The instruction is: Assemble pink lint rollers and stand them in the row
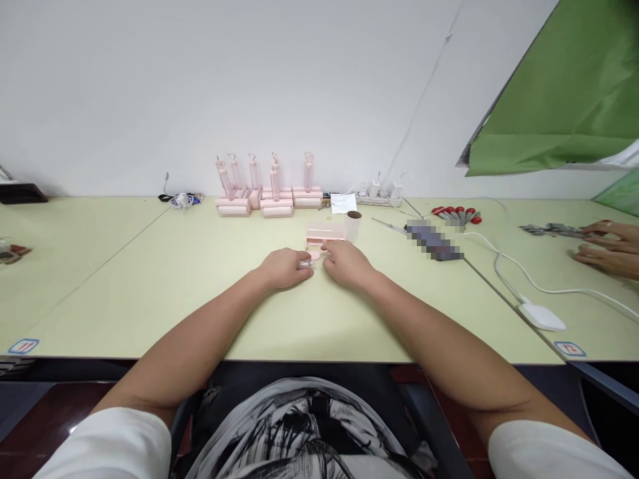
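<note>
Near the middle of the pale green table, my left hand (287, 268) is closed on a small clear piece (305, 264). A small pink round part (314, 255) shows between my two hands. My right hand (345, 263) has its fingers bent at the near edge of a pink case (324, 234); whether it grips anything is hidden. Just beyond the case, to the right, stands a clear cup-like roll with a dark top (354, 215).
Several pink rollers with upright handles (277, 199) line the wall. A power strip (379, 199), a blurred dark phone (433, 241), red-tipped tools (456, 214) and a white charger (543, 316) lie rightward. Another person's hands (612, 247) are at far right.
</note>
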The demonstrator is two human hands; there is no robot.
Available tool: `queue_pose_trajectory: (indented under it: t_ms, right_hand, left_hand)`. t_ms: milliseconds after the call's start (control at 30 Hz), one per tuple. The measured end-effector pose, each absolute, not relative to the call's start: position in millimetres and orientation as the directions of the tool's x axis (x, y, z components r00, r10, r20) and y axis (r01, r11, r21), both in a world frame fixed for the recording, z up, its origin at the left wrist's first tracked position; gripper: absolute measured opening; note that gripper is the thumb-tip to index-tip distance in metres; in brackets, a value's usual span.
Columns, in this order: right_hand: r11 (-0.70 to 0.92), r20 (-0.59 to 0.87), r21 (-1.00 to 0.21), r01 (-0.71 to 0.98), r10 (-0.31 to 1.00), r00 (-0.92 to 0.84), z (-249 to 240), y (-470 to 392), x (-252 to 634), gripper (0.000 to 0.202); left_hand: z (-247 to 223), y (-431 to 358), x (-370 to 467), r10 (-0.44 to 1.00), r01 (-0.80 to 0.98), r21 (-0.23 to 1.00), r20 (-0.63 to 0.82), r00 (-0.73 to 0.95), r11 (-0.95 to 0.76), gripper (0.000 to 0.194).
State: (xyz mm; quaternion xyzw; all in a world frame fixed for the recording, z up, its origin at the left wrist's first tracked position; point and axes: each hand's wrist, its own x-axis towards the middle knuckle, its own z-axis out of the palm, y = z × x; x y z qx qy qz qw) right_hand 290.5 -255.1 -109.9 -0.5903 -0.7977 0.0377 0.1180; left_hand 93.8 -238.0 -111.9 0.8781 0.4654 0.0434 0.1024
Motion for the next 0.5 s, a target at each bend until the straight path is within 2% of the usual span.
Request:
queue_pose_trajectory:
  t_ms: [100,267,400,500]
  right_hand:
    - [0.299,0.16,-0.208,0.931,0.95,-0.269,-109.2,-254.7,290.7,0.03]
    - [0.287,0.103,-0.188,0.939,0.957,-0.272,-108.0,-254.1,291.7,0.021]
    - [0.27,0.098,-0.185,0.945,0.962,-0.256,-109.5,-251.7,294.2,0.019]
    - [0.245,0.078,-0.189,0.951,0.969,-0.234,-110.7,-249.7,296.3,0.02]
  left_hand:
    - [-111.5,-237.8,96.2,0.825,0.814,0.197,-0.035,0.563,-0.547,0.044]
    - [-111.3,-237.4,100.5,0.847,0.841,0.182,-0.064,0.528,-0.51,0.054]
    - [-111.2,-237.8,99.5,0.853,0.84,0.219,-0.055,0.518,-0.496,0.062]
    - [-111.3,-237.1,97.1,0.881,0.851,0.269,-0.021,0.473,-0.45,0.054]
